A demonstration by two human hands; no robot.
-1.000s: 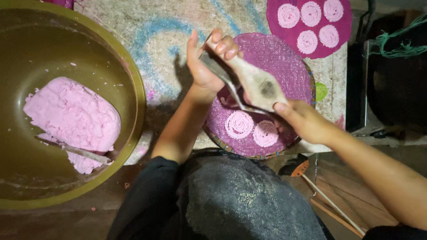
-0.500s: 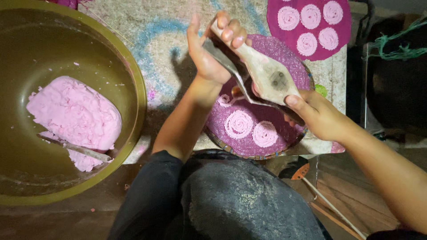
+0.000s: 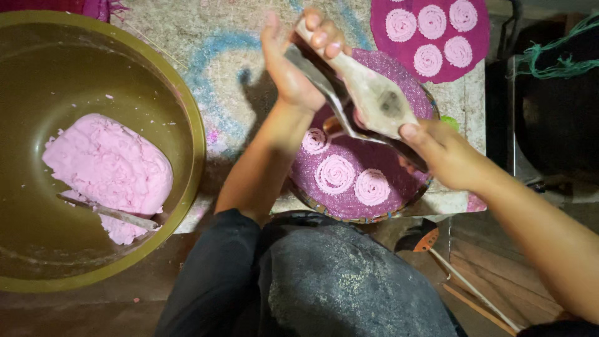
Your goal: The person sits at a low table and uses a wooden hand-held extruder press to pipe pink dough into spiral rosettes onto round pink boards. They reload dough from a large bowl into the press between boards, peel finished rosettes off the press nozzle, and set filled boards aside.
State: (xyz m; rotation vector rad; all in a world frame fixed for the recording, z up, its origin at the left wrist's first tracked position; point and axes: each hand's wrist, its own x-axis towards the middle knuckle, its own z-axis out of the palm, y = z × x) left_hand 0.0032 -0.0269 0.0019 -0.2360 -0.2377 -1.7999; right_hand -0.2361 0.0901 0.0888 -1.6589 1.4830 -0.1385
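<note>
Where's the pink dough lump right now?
In the head view the pink dough lump sits far left, inside the big brass bowl, with a thin metal blade lying against its near edge, well left of both hands.

One head camera, looking straight down from above and close in. The person's lap fills the bottom edge, both forearms reach up the frame, a big bowl [image 3: 187,112] sits left, a round mat [image 3: 368,162] centre.
</note>
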